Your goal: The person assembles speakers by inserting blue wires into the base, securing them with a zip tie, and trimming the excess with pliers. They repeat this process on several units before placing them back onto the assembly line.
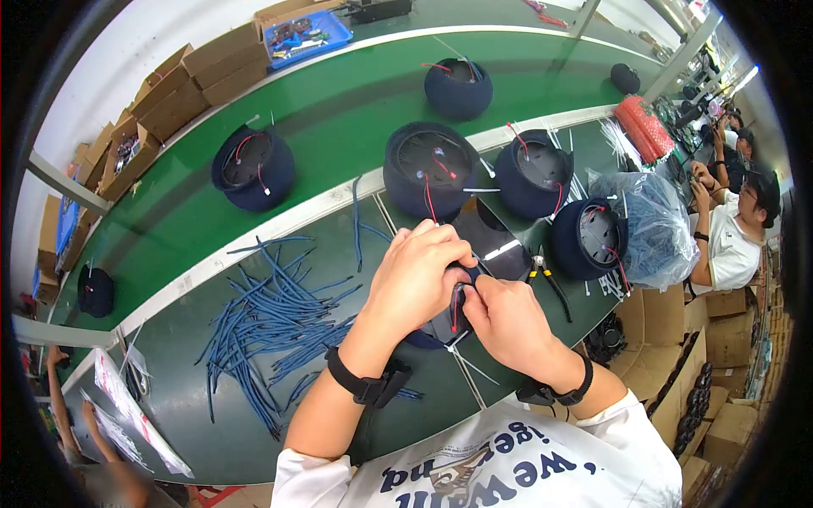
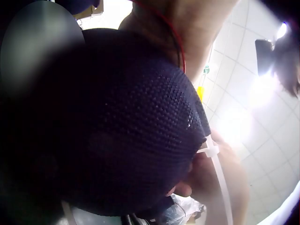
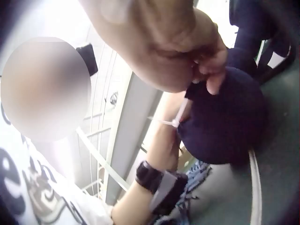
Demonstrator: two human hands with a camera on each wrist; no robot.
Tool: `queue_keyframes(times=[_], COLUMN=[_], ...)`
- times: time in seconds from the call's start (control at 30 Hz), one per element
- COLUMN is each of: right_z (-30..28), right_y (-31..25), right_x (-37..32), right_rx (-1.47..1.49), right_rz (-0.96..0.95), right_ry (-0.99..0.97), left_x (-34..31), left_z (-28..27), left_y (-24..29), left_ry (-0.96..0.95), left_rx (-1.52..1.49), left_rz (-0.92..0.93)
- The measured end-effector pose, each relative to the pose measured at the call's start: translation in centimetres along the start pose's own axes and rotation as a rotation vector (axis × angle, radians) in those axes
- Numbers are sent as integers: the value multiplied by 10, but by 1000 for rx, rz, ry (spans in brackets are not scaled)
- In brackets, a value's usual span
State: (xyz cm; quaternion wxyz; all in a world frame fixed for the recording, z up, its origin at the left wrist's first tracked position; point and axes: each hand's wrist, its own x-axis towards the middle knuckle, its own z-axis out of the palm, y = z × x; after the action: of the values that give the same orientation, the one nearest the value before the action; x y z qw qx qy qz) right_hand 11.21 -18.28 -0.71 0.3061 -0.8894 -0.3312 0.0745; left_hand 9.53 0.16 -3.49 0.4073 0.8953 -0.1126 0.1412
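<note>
Between my two hands is a round shell covered in navy knitted fabric [image 2: 140, 108], its open side facing up. My left hand [image 1: 421, 275] grips its far rim, fingers bent over the edge. From the near right, my right hand [image 1: 515, 326] pinches the cover's edge between thumb and fingers, with fingertips against the fabric in the right wrist view. A red wire [image 1: 455, 317] shows inside the shell. At its near rim a white cable tie [image 2: 218, 176] is fastened, its tail sticking out. My fingers hide much of the rim.
Blue fabric strips [image 1: 275, 330] lie piled at the left. Yellow-and-black cutters [image 1: 549, 284] lie at the right, near a similar shell [image 1: 584, 241] and a clear plastic bag [image 1: 652, 229]. More shells stand along the green belt [image 1: 339, 127]. People sit at the far right.
</note>
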Motion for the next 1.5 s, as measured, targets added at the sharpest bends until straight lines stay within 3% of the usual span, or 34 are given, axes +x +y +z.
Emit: queue_keyframes(times=[0.17,0.2,0.3,0.43,0.47,0.57,0.7,0.8,0.9,1.23,1.37,1.43,1.5], right_z=[3,-2,-16,12,14,3,1,27,40,58,57,38,26], right_y=[-3,4,17,29,27,10,-7,-1,1,3,10,5,5], right_x=[-5,-4,-5,-9,-10,-14,-25,-28,-31,-32,-38,-35,-31], right_rx=[-33,106,573,387,396,326,70,85,49,10,49,108,119], right_rz=[-50,-106,221,60,126,-27,-477,-441,-444,-432,-438,-397,-381], right_ry=[31,2,-207,39,10,202,145,127,155,324,253,287,257], left_x=[0,1,1,-25,-35,-64,-72,-69,-73,-84,-85,-88,-83], left_z=[1,-2,-29,-88,-101,-95,-70,-62,-41,0,-12,-22,-31], left_y=[-7,-11,-13,-6,3,12,10,5,-11,3,-3,-16,-12], left_ry=[-43,-55,-57,-47,-117,-181,-224,-172,-83,315,266,284,341], left_rx=[-79,-131,-454,-162,-137,-7,32,99,-188,-209,-252,-509,-549], left_rz=[17,32,67,63,32,31,-34,55,-14,-100,-78,-85,-267])
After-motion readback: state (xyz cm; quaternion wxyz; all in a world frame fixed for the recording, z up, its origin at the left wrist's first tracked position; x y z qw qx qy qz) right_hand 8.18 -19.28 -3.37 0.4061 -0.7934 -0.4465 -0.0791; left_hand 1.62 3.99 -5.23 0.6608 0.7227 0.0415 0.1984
